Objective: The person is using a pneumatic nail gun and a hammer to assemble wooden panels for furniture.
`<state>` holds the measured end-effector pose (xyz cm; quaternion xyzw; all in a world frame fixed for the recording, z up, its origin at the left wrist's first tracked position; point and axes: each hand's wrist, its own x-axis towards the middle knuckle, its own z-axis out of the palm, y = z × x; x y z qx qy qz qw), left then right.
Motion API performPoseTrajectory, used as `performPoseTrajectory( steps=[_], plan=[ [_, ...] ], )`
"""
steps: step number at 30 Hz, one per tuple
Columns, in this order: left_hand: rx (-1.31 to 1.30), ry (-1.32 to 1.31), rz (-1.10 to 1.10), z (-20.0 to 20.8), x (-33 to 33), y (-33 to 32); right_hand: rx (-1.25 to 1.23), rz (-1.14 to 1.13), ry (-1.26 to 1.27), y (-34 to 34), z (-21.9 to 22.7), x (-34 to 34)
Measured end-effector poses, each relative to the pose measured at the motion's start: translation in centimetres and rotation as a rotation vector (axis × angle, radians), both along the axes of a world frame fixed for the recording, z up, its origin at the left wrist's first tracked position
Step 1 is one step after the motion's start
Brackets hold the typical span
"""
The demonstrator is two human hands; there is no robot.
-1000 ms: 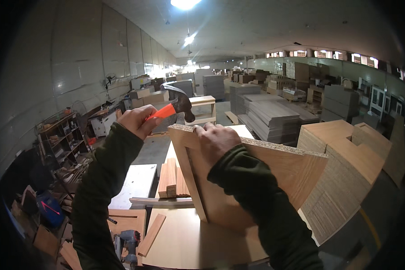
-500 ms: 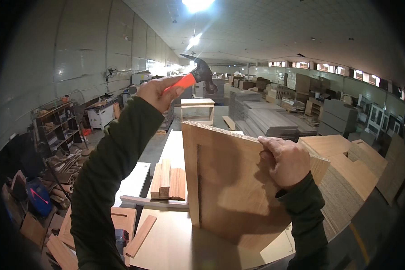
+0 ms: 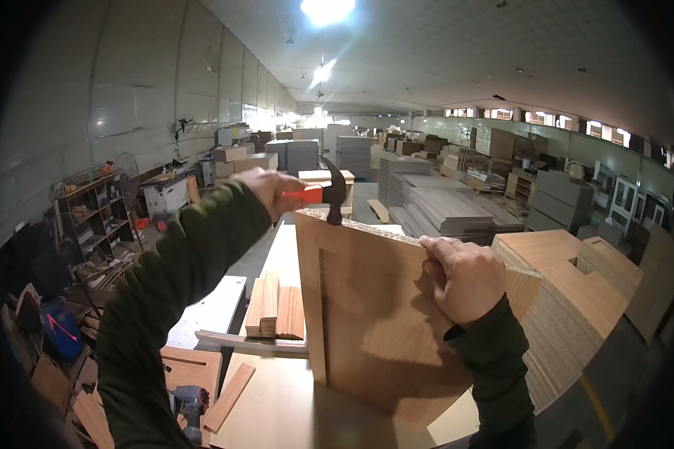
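Observation:
My left hand (image 3: 264, 188) is closed round the orange-red handle of a claw hammer (image 3: 335, 193). The dark hammer head is at the panel's top edge, near its left corner. A wooden panel (image 3: 374, 314) with a raised frame strip along its left side stands on edge, tilted, on the light board (image 3: 277, 396). My right hand (image 3: 468, 278) grips the panel's rough top edge right of the middle, fingertips over the edge and thumb against the near face.
Wood strips (image 3: 277, 303) lie stacked beyond the panel, and a single strip (image 3: 229, 396) lies at its left. A power tool (image 3: 193, 408) rests near my left forearm. Stacked boards (image 3: 569, 322) stand at the right. Shelves (image 3: 93, 213) line the left wall.
The hammer has come down from above the panel to its top edge, with my left hand lowered. My right hand keeps its hold on the panel.

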<state>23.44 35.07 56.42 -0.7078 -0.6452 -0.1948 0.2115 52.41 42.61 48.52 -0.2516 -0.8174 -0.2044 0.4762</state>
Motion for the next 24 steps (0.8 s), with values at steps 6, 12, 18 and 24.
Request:
performPoseTrajectory(
  steps=[6,12,18,24],
  plan=[
    [0.304,-0.729,-0.063,3.3,-0.5,-0.6,0.015,0.0,-0.016,-0.4,0.0,-0.1],
    [-0.059,-0.19,-0.079,-1.4,0.5,1.7,0.055,-0.013,-0.032,0.4,-0.4,0.4],
    [-0.016,-0.324,-0.186,-1.6,2.6,-0.2,-0.122,-0.021,0.048,-0.9,-0.1,7.4],
    [-0.015,-0.574,-0.369,1.6,7.7,1.0,-0.153,0.072,0.189,-0.7,-1.3,8.9]
  ],
)
